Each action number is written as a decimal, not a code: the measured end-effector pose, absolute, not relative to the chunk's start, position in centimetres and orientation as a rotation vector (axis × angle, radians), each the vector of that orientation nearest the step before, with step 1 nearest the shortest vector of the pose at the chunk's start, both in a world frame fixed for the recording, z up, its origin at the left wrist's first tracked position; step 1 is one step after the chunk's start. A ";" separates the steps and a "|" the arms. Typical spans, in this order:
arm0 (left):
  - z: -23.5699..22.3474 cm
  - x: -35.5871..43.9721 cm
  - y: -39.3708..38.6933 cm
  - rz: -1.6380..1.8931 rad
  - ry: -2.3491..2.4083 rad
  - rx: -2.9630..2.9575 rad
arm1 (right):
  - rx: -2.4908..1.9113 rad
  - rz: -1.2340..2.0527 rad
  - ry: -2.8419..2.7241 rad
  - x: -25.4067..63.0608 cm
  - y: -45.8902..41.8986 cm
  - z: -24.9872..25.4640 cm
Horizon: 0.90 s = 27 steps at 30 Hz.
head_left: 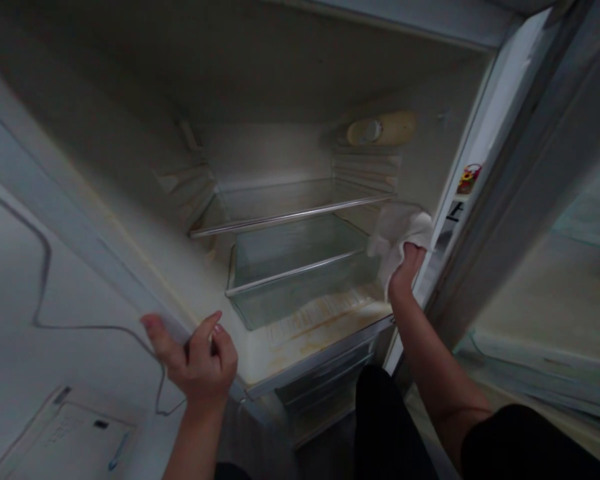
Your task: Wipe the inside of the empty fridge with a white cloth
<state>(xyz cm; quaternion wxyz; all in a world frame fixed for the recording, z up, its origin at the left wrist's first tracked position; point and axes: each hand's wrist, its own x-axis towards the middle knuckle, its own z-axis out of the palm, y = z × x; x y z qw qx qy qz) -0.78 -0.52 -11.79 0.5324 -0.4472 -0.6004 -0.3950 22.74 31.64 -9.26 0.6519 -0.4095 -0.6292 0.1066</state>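
Observation:
A white cloth (400, 227) is in my right hand (408, 268), pressed against the inner right wall of a fridge (280, 150). The cloth covers most of my fingers. My left hand (200, 357) is by the fridge's left front edge, thumb and fingers apart, holding nothing. Inside the fridge, a glass shelf (290, 215) with a metal front strip spans the middle. Below it sits a clear drawer (280, 293). Brown stains mark the fridge floor (320, 327) in front of the drawer.
A pale yellow bottle (380, 129) lies at the upper right inside. The fridge door (545, 220) stands open on the right. Under the main compartment is a lower drawer section (330, 380). A grey cable (95, 327) runs along the left, above a white panel (75, 433).

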 end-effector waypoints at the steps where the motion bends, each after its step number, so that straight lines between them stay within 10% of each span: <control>1: -11.8 -0.8 -0.5 -0.952 -1.435 -1.067 | -0.925 0.231 -1.459 22.9 31.5 -9.8; 9: -12.1 -1.2 -0.7 -0.909 -1.431 -1.081 | -0.919 -0.351 -1.933 23.1 34.3 -9.3; 27: -11.9 -1.4 -0.7 -0.884 -1.367 -1.105 | -0.845 -0.387 -2.480 13.4 42.5 -3.6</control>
